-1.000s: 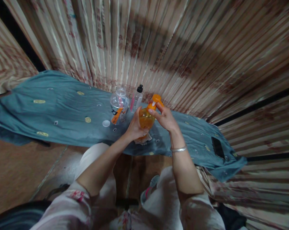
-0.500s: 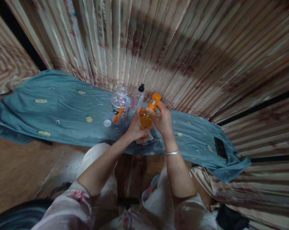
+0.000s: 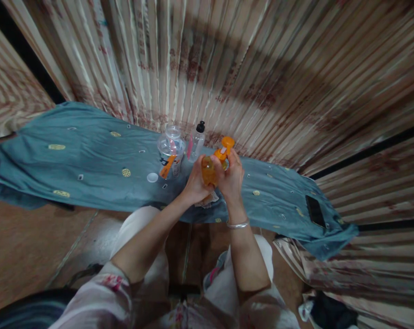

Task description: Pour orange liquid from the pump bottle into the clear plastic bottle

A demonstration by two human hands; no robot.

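Between my hands is a bottle of amber liquid (image 3: pixel 209 172) with an orange pump top (image 3: pixel 226 145). My left hand (image 3: pixel 195 185) wraps round the left side of the bottle. On its right side my right hand (image 3: pixel 231 176) is closed round the upper part, just below the pump top. Beneath them a crumpled tissue (image 3: pixel 208 199) lies on the blue patterned cloth (image 3: pixel 100 169). To the left stand a clear jar (image 3: pixel 172 153) with an orange label and a clear bottle with a black pump cap (image 3: pixel 198 139).
A white round lid (image 3: pixel 152 177) rests on the cloth left of the jar. A black phone (image 3: pixel 315 211) lies at the right end. A pleated curtain (image 3: pixel 227 59) hangs behind, with dark bars at both sides.
The amber bottle has tilted, and its orange top has shifted slightly right and down. My right hand has turned and moved a little left and down with it.
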